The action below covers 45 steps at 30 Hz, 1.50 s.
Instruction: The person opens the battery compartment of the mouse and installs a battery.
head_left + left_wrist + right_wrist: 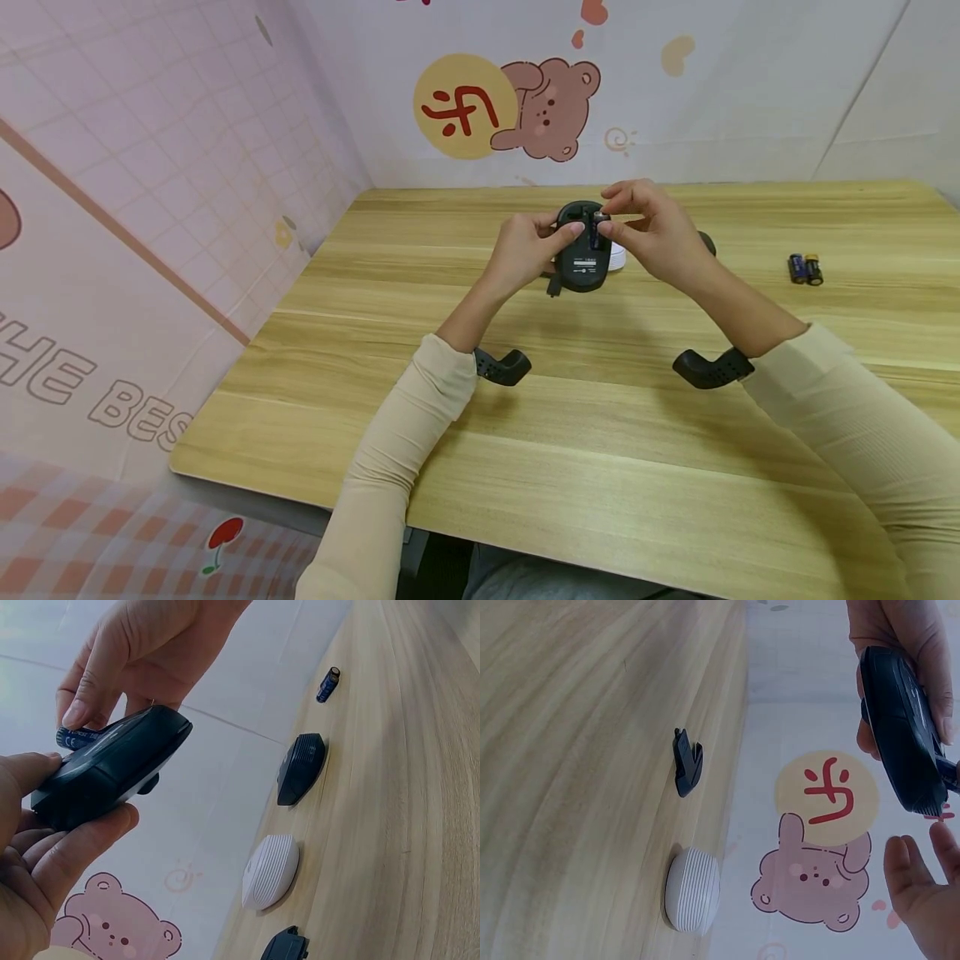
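My left hand grips a black computer mouse above the table, its underside with a label turned towards me. A dark blue battery lies partly in the slot of that underside. My right hand pinches the battery, thumb on its side, as the left wrist view shows with the battery standing out beyond the mouse body. In the right wrist view the mouse hides most of the battery, and the right hand is partly cut off.
On the wooden table lie two batteries side by side at the right. Behind the hands are a white ribbed mouse, another black mouse and a small black cover. A printed cloth backdrop rises behind the table.
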Each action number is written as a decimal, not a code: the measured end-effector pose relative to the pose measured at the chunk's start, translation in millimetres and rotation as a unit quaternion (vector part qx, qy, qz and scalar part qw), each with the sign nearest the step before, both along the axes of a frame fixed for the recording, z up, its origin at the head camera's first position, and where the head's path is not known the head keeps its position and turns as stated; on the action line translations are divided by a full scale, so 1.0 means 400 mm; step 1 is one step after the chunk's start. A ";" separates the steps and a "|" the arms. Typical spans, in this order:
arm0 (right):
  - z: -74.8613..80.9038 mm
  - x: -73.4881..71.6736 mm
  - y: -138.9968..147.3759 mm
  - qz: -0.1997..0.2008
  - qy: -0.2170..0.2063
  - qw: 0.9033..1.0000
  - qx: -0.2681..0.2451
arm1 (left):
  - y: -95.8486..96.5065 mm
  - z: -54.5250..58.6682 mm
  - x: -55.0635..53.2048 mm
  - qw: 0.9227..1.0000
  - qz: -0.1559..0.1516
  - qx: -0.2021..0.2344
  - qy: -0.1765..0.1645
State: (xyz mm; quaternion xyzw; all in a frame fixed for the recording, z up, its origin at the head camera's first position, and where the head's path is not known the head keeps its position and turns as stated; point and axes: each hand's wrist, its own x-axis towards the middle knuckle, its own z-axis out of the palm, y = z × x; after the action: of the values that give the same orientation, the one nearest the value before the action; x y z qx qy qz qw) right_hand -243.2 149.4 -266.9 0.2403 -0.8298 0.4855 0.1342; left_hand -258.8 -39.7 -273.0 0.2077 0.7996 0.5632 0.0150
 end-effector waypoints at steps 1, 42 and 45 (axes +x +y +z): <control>0.000 0.000 0.000 0.003 -0.010 1.000 -0.004 | 0.000 0.000 0.000 1.000 -0.001 0.000 -0.001; 0.022 -0.006 -0.017 -0.014 -0.079 0.997 -0.022 | -0.001 0.005 0.004 0.999 -0.018 0.019 0.024; 0.021 -0.007 -0.018 -0.015 -0.076 0.997 -0.020 | -0.001 0.006 0.004 1.000 -0.014 0.016 0.016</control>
State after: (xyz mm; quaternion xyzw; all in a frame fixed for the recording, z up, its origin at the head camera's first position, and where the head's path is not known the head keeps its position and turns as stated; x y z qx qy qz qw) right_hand -246.0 142.2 -258.4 0.1880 -0.8312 0.5166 0.0829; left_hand -257.0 -40.1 -270.6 0.2276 0.7880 0.5721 0.0071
